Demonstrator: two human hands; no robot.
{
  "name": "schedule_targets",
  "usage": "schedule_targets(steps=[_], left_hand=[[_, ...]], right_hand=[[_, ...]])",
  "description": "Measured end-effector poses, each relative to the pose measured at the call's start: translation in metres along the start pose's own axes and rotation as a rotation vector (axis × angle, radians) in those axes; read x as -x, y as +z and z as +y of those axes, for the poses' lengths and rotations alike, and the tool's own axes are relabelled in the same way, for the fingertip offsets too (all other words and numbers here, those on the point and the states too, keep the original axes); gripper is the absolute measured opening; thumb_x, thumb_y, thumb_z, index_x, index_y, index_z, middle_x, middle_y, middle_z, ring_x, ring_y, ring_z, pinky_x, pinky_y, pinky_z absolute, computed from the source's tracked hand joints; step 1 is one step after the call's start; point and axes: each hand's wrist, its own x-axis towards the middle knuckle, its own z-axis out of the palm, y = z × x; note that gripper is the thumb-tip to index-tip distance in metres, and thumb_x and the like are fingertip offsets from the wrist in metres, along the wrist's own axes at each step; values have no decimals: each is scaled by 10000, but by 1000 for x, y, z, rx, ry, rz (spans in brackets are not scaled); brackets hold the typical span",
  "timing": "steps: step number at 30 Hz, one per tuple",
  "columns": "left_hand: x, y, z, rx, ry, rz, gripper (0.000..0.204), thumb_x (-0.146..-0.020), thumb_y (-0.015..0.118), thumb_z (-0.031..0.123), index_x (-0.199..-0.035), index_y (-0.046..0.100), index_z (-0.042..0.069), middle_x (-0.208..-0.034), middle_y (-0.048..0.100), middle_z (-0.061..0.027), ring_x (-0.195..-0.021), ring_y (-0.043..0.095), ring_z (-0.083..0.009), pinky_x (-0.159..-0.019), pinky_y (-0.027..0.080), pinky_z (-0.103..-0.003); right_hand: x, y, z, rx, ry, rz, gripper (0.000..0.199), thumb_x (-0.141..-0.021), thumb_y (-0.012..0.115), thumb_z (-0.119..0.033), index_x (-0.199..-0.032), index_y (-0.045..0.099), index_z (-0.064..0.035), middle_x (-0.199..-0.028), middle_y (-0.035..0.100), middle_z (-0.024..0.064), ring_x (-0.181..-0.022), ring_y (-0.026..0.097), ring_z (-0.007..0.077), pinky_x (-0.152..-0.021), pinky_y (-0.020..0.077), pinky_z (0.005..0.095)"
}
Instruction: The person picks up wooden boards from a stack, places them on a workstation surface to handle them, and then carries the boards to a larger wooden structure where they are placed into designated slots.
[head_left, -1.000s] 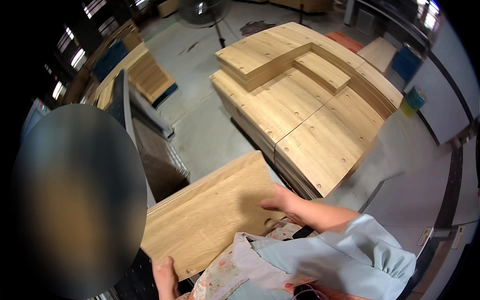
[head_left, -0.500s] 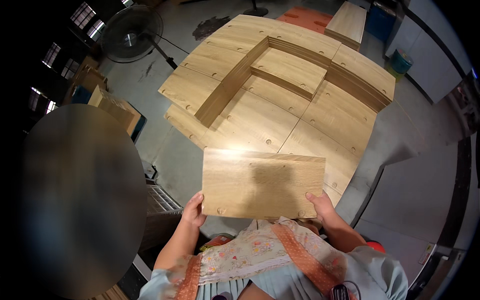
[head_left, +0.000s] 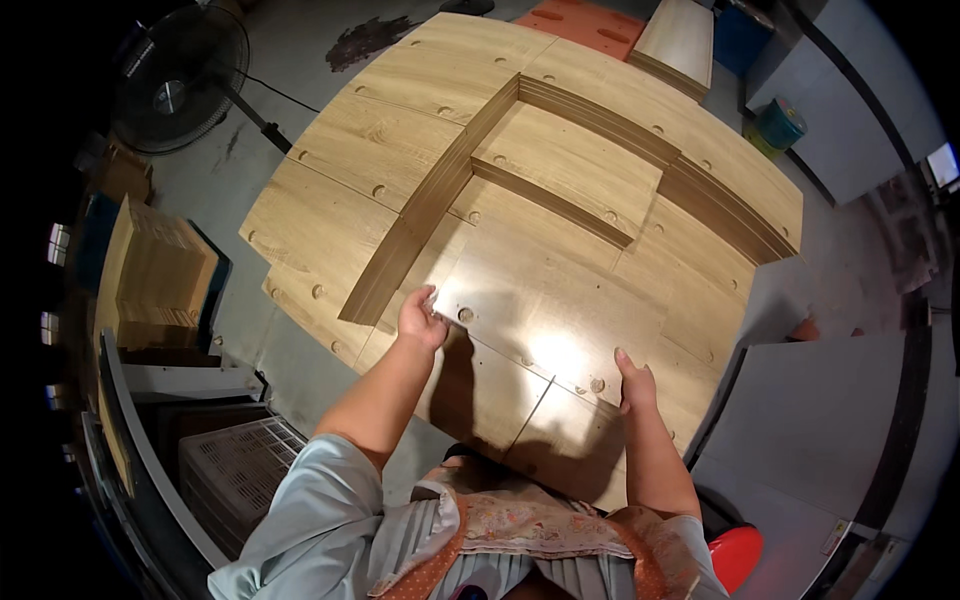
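Observation:
A wood-grain panel [head_left: 560,285] is held at its two ends over the lower layer of panels, its glossy face catching a bright reflection. My left hand [head_left: 422,318] grips its left end. At the near right corner my right hand [head_left: 634,383] grips the other end, thumb on top; the fingers beneath are hidden. Round holes show along the panel's near edge. Beyond it, a shorter stack of panels [head_left: 570,170] lies inside the taller stacked rows [head_left: 350,150] of like panels.
A black standing fan [head_left: 180,95] is at the far left. Cardboard [head_left: 165,270] and a plastic crate [head_left: 245,465] stand on the left. Far right are more stacked boards [head_left: 680,45], an orange pallet [head_left: 585,28] and a blue-green bucket [head_left: 778,125]. Grey cabinets [head_left: 790,430] line the right.
The panel has moved forward, away from my body, and now lies lower over the stack. Both arms reach farther out. The view has shifted too.

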Motion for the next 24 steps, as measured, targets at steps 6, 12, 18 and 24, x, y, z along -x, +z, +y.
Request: schedule_targets(steps=[6, 12, 18, 24], left_hand=[[-80, 27, 22, 21, 33, 72, 225, -796, 527, 220, -968, 514, 76, -963, 545, -81, -933, 500, -265, -842, 425, -430], [-96, 23, 19, 183, 0, -63, 204, -805, 536, 198, -927, 491, 41, -895, 505, -111, -884, 508, -288, -814, 474, -431], [-87, 25, 2, -89, -276, 39, 145, -861, 531, 192, -849, 525, 48, -784, 515, -75, -756, 517, -219, -680, 473, -347], [-87, 30, 6, -179, -174, 18, 114, -870, 510, 139, -786, 522, 62, -754, 521, -48, -747, 515, -209, -677, 449, -341]], right_hand=[[-50, 54, -31, 229, 192, 4, 822, -716, 685, -499, -1059, 460, 214, -620, 500, 113, -325, 339, 179, -310, 264, 315], [-74, 91, -46, -48, 46, -6, 647, -728, 747, -283, -1118, 479, 159, -1092, 573, 163, -1033, 513, 212, -900, 372, 326], [-81, 94, -44, -60, 10, -67, 756, -711, 762, -288, -1195, 395, 162, -1212, 494, 199, -1130, 458, 240, -972, 333, 320], [-92, 106, -31, -38, 112, -63, 930, -703, 759, -347, -1261, 259, 204, -1304, 387, 259, -1231, 373, 294, -1024, 281, 344]])
